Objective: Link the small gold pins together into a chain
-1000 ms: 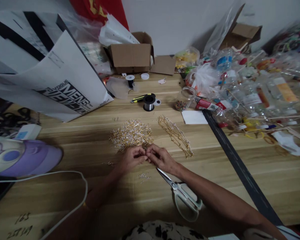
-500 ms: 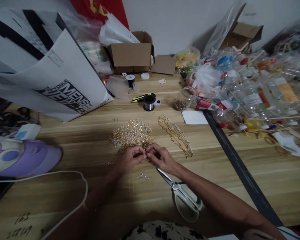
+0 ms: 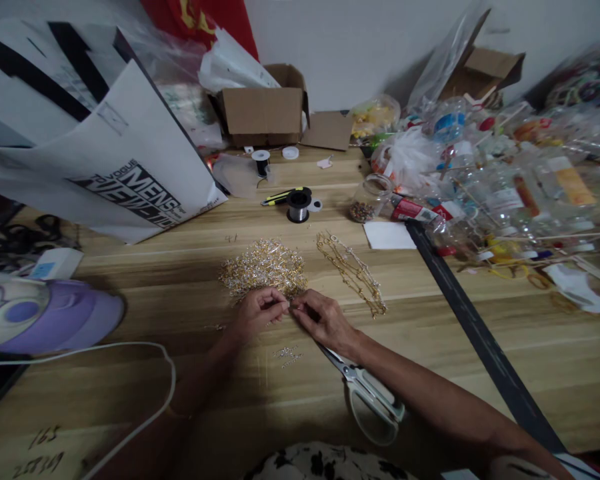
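A heap of gold and silver beaded pieces [image 3: 263, 265] lies on the wooden table. At its lower edge my left hand [image 3: 263, 310] is pinched, thumb against fingers. My right hand [image 3: 323, 319] faces it, also pinched, the fingertips of both nearly meeting. What they hold is too small to name. Gold beaded chains [image 3: 353, 273] lie right of the heap. Below my hands is a small group of silvery pieces [image 3: 287, 355]. White-handled scissors [image 3: 373, 400] rest beside my right forearm, their blades partly under my right hand.
Wire spools [image 3: 299, 205], a yellow-black cutter [image 3: 280, 197] and a jar of beads [image 3: 365, 203] stand behind. Plastic bottles [image 3: 505, 180] crowd the right. A large white bag [image 3: 145, 153], a purple device [image 3: 70, 317] and a white cable [image 3: 173, 373] are left.
My left hand has shifted slightly left and up, and its fingertips have parted a little from those of my right hand. The objects on the table have not moved.
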The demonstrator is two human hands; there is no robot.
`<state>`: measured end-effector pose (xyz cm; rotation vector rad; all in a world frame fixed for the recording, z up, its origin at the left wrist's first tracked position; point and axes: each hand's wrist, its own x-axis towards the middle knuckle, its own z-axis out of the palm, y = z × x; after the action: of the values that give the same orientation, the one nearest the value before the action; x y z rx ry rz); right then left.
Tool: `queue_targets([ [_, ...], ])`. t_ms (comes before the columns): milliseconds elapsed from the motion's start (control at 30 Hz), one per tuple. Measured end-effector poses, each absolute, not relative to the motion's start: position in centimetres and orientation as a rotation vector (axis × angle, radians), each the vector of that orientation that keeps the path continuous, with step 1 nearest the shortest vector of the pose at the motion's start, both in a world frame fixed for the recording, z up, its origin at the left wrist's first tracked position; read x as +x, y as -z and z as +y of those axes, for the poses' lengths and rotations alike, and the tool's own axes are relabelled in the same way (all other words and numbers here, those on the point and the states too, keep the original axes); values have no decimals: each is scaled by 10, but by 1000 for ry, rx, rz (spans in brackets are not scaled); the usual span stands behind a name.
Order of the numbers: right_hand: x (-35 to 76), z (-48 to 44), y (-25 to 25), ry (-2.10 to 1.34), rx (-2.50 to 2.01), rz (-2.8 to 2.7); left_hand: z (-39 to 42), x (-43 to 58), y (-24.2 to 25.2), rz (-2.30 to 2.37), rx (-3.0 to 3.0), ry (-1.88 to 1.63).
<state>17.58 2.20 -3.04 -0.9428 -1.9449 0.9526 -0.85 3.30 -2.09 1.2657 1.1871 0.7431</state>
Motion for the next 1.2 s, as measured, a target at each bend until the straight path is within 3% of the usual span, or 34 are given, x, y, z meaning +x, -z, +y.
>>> queue_targets([
  [600, 177, 24, 32, -951, -915, -1940, 35, -12, 22, 1092, 1285, -749],
  [1200, 176, 24, 32, -920, -948, -1977, 26, -9, 14, 1237, 1812, -640],
])
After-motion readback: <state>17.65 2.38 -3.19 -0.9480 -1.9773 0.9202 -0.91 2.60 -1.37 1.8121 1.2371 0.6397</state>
